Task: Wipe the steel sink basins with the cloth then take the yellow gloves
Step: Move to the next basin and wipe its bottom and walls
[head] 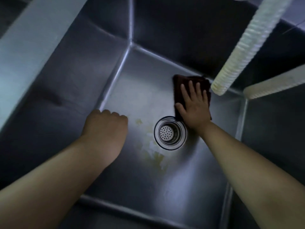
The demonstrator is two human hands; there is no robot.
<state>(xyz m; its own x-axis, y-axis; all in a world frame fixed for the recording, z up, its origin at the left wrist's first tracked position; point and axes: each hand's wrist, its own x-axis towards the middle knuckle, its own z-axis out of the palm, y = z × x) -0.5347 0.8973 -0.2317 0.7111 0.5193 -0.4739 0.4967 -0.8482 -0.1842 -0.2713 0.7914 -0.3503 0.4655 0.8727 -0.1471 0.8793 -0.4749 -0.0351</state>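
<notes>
The right hand lies flat and spread, fingers wide, palm pressing the dark red-brown cloth onto the floor of the steel sink basin. The cloth sits near the basin's far right corner, its near edge just beside the round drain strainer. A pale ribbed hose hangs down from the upper right, its open end just above and to the right of the cloth, close to the fingertips. The left hand is curled into a loose fist, holding nothing visible, knuckles by the basin's left wall. Between the hands, yellowish smears mark the basin floor beside the strainer. Steel rims frame the basin at left and right.
</notes>
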